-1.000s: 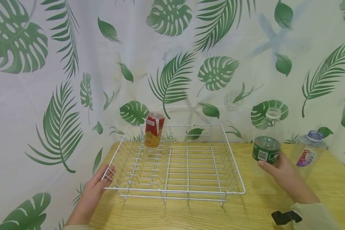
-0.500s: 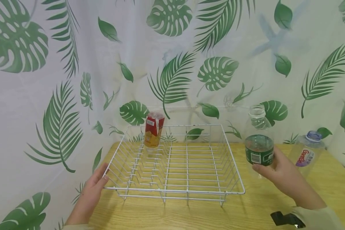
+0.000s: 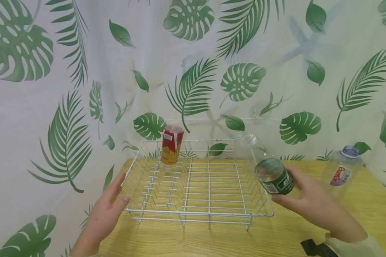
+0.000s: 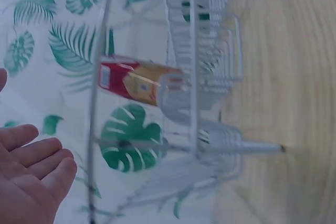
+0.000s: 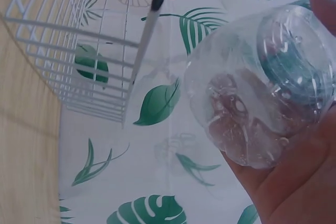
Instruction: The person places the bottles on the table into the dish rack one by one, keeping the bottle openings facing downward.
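Observation:
My right hand (image 3: 318,203) grips a clear plastic bottle (image 3: 271,175) with a green label, thumb in front and fingers behind. The bottle has no cap, and its neck tilts left over the right rim of a white wire dish rack (image 3: 209,214). In the right wrist view the clear bottle base (image 5: 247,114) faces the camera. My left hand (image 3: 104,210) is beside the rack's left front corner with fingers extended. The left wrist view shows the left fingers (image 4: 39,156) apart from the rack's wire. A red and yellow can (image 3: 172,144) stands in the rack's back left part.
Another clear bottle (image 3: 342,173), with a purple and red label and a bluish neck, stands on the wooden table (image 3: 167,242) behind my right hand. A leaf-printed white curtain (image 3: 193,89) borders the table at the back and left.
My right hand has carried the green-labelled bottle left, tipping it from upright towards the rack. My left hand's fingers have come off the rack's left rim and spread. The can has stayed put.

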{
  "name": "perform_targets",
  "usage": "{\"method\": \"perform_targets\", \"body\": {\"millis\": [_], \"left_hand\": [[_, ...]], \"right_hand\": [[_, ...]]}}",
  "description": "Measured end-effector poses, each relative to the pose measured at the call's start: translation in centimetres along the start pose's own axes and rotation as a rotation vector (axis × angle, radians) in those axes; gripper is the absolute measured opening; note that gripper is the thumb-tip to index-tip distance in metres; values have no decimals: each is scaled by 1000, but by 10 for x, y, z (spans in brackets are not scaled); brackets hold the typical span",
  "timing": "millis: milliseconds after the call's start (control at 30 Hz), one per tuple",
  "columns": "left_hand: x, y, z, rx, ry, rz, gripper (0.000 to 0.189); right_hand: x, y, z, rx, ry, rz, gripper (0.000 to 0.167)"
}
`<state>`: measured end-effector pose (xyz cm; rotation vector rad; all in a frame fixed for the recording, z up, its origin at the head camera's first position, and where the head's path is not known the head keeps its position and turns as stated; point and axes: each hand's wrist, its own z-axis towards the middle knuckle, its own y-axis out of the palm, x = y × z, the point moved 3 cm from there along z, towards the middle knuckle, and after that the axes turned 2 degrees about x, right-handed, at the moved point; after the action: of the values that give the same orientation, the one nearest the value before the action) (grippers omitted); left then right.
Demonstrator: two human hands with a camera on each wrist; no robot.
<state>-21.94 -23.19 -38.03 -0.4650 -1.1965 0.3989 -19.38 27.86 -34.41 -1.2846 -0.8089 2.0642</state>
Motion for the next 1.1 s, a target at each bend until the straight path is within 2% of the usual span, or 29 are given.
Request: {"method": "perform_targets", "body": {"millis": [167,500,600,700,833,900,967,1100], "left_hand": [[29,8,-2,-19,99,160,69],[79,29,-5,-55,367,271,79],[93,37,-6,-44,476,324,81],[109,47,-8,-29,619,382,82],[128,67,-13,-8,812,460,80],[135,77,-15,-1,881,497,81],[140,87,-16,-16,913,522,85],[142,103,-18,-90,898,557,92]], "right_hand": [[-17,4,-2,4,-61,-64,80],[-44,16,-7,-22,-168,-144,79],[-50,22,-9,-26,-211,-190,79],[-55,26,-10,-16,-244,-262,80],[-61,31,-13,8,-297,-363,83],[-64,33,-14,25,-334,-393,85],[-67,36,-15,46,-379,-416,86],[-74,42,-16,43,-437,-421,85]]}}
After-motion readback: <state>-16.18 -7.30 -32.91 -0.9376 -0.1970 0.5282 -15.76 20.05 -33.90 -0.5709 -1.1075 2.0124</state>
